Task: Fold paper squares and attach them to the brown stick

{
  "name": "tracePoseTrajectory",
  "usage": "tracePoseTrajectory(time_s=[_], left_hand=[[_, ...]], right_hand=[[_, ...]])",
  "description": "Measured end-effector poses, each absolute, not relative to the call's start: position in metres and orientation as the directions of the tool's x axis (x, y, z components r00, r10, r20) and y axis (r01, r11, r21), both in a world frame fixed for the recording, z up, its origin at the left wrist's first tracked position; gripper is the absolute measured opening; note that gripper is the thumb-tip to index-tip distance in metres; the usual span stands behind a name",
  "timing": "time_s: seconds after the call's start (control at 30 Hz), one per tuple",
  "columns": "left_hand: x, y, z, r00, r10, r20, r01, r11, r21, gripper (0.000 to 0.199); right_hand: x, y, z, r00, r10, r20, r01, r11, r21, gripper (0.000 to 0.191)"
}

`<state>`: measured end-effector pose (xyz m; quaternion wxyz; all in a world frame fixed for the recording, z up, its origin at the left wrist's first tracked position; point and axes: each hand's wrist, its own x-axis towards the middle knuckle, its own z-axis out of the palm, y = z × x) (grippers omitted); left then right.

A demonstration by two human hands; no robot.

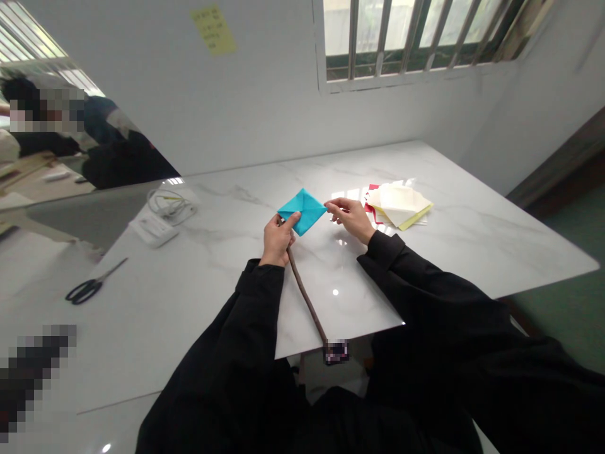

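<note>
Holding blue origami (302, 211) | left hand (278, 239) upright | right hand (350, 221) pinching corner

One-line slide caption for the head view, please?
Left hand and right hand hold folded blue paper above a marble table, near a stack of coloured paper.

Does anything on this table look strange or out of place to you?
Yes. A brown cord runs from the left hand across the white table and past its edge, ending in a blurred tag. It looks out of place beside the folded blue paper.
</note>
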<state>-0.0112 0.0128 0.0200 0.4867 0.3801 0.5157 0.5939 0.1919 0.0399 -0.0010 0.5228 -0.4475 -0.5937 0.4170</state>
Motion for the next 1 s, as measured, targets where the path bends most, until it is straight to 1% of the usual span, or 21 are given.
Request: tracePoseTrajectory(time_s=[0.1, 0.17, 0.3, 0.4, 0.6, 0.63, 0.7, 0.77, 0.87, 0.93, 1.0], left_hand=[[-0.01, 0.012, 0.021, -0.21, 0.977, -0.038, -0.156, 0.005, 0.988, 0.036], [-0.01, 0.01, 0.022, -0.209, 0.977, -0.033, -0.15, 0.001, 0.989, 0.035], [-0.008, 0.008, 0.025, -0.178, 0.983, -0.053, -0.164, 0.024, 0.986, 0.036], [-0.007, 0.008, 0.025, -0.145, 0.987, -0.075, -0.168, 0.05, 0.984, 0.034], [-0.003, 0.008, 0.019, -0.216, 0.976, 0.005, -0.095, -0.026, 0.995, 0.035], [-0.002, 0.008, 0.018, -0.223, 0.975, 0.009, -0.085, -0.028, 0.996, 0.039], [-0.002, 0.007, 0.016, -0.228, 0.974, 0.011, -0.058, -0.025, 0.998, 0.052], [-0.001, 0.007, 0.014, -0.228, 0.973, 0.022, -0.012, -0.026, 1.0, 0.072], [-0.002, 0.007, 0.013, -0.253, 0.966, 0.049, 0.029, -0.043, 0.999, 0.101], [-0.003, 0.008, 0.014, -0.286, 0.956, 0.059, 0.023, -0.055, 0.998, 0.108], [-0.004, 0.007, 0.017, -0.297, 0.954, 0.046, 0.011, -0.045, 0.999, 0.108]], right_hand=[[0.186, 0.029, 0.012, -0.128, 0.981, 0.147, -0.144, 0.129, -0.981, 0.049], [0.184, 0.024, 0.018, -0.157, 0.98, 0.124, -0.21, 0.09, -0.974, 0.053], [0.184, 0.022, 0.019, -0.158, 0.979, 0.129, -0.19, 0.098, -0.977, 0.051], [0.183, 0.024, 0.015, -0.134, 0.986, 0.103, -0.202, 0.075, -0.976, 0.045], [0.181, 0.023, 0.016, -0.099, 0.984, 0.148, -0.279, 0.115, -0.953, 0.037], [0.18, 0.023, 0.017, -0.103, 0.981, 0.162, -0.281, 0.128, -0.951, 0.036], [0.18, 0.022, 0.017, -0.123, 0.974, 0.192, -0.272, 0.153, -0.95, 0.031], [0.179, 0.023, 0.016, -0.146, 0.966, 0.212, -0.257, 0.17, -0.951, 0.027], [0.178, 0.024, 0.014, -0.154, 0.962, 0.225, -0.238, 0.184, -0.954, 0.026], [0.177, 0.025, 0.012, -0.137, 0.962, 0.237, -0.221, 0.204, -0.954, 0.026], [0.176, 0.026, 0.011, -0.108, 0.959, 0.262, -0.187, 0.239, -0.953, 0.023]])
